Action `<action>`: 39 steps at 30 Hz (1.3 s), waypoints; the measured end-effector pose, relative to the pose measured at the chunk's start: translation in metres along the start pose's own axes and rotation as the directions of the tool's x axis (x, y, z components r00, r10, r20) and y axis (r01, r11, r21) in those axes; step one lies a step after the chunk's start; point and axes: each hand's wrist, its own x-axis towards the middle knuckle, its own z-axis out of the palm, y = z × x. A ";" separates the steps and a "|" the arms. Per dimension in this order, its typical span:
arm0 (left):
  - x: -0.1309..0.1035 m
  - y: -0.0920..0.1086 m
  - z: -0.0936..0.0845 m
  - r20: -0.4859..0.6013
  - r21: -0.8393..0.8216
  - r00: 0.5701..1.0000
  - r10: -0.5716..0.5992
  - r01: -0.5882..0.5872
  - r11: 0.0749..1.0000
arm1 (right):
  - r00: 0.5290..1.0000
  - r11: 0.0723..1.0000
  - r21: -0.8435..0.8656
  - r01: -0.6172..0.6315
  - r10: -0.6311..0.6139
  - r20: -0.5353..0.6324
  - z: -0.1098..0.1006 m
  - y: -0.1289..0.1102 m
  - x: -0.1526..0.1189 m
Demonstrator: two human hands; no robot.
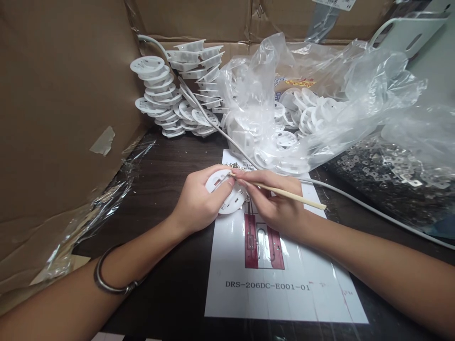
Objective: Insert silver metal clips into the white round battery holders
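My left hand grips a round white plastic disc with small slots in it, the thumb lying across its face. Closed around a thin wooden stick, my right hand holds the stick's far end against the disc near its upper edge. Small shiny metal pieces show behind and beside the disc, partly hidden by the hands. Under both hands lies a printed sheet with a red and white drawing and the text DRS-206DC-E001-01.
Stacked white discs stand at the back left. A clear plastic bag holds more discs behind the sheet. Another bag holds many small metal pieces on the right. A white cable crosses the table; cardboard walls the left.
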 end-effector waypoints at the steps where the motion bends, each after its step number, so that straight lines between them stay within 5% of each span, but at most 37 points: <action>1: 0.000 0.000 0.000 0.001 0.004 1.000 -0.002 0.002 1.000 | 1.000 1.000 -0.002 -0.013 0.013 0.010 0.000 0.000 0.000; 21: 0.000 0.001 0.000 0.007 0.078 0.999 0.033 -0.034 0.996 | 1.000 1.000 0.029 0.007 -0.006 -0.013 0.002 0.002 -0.002; 29: 0.000 0.000 -0.003 -0.035 0.118 0.999 0.001 0.003 0.993 | 0.994 0.996 -0.068 -0.055 0.060 0.086 -0.002 -0.002 -0.005; 39: -0.001 0.002 -0.004 -0.120 0.083 0.992 -0.050 0.060 0.995 | 0.993 0.977 0.180 -0.112 0.117 -0.018 0.002 0.000 -0.003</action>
